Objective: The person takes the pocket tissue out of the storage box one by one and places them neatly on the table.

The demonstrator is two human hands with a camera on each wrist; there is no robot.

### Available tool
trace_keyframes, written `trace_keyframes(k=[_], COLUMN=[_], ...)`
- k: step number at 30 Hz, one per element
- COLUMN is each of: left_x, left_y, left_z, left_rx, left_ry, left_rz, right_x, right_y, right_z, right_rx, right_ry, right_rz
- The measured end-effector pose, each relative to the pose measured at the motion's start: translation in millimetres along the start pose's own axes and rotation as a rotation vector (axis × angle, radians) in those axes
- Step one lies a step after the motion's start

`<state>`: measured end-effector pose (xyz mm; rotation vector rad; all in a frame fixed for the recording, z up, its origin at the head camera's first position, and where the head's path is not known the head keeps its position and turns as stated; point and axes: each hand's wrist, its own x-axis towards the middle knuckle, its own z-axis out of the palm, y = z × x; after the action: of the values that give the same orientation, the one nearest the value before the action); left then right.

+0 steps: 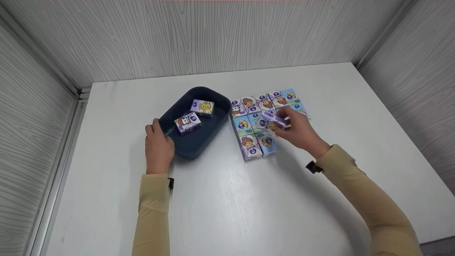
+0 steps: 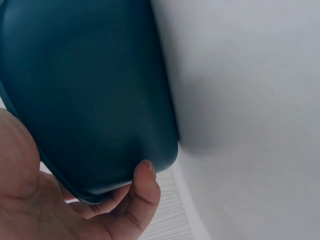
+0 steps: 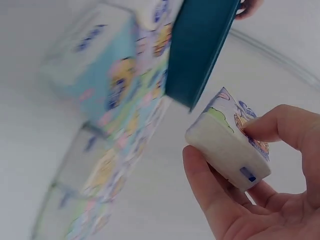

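Note:
My left hand (image 1: 159, 146) grips the near left rim of a dark teal plastic tub (image 1: 192, 142), its thumb on the inner side and fingers curled around the outside. Two small tissue packs with cartoon prints, a purple-and-yellow one (image 1: 202, 107) and a purple-and-white one (image 1: 187, 123), lie in the tub. Above the block of packs, my right hand (image 1: 296, 129) pinches a purple tissue pack (image 3: 230, 142) between thumb and fingers. In the left wrist view, the tub's outer wall (image 2: 95, 95) fills much of the picture.
Several blue and purple tissue packs (image 1: 242, 125) stand side by side in rows to the right of the tub. All of this is on a white table (image 1: 213, 206). Grey wood-grain panels (image 1: 220, 39) enclose the back and sides.

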<state>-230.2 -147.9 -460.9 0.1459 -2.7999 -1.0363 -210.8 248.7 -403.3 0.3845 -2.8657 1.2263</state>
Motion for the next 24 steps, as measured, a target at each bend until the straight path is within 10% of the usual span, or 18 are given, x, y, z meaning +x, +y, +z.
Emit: trace_keyframes(k=[12, 24], left_x=[0.9, -1.3], left_y=[1.8, 2.4], left_z=[0.2, 1.4], left_rx=[-0.007, -0.004], left_ry=[0.016, 0.033], left_rz=[0.015, 0.025], right_x=[-58.1, -66.0], right_y=[64, 67], right_z=[-31, -20], right_rx=[-0.051, -0.046], right_ry=[-0.116, -0.214], right_rz=[0.337, 0.362])
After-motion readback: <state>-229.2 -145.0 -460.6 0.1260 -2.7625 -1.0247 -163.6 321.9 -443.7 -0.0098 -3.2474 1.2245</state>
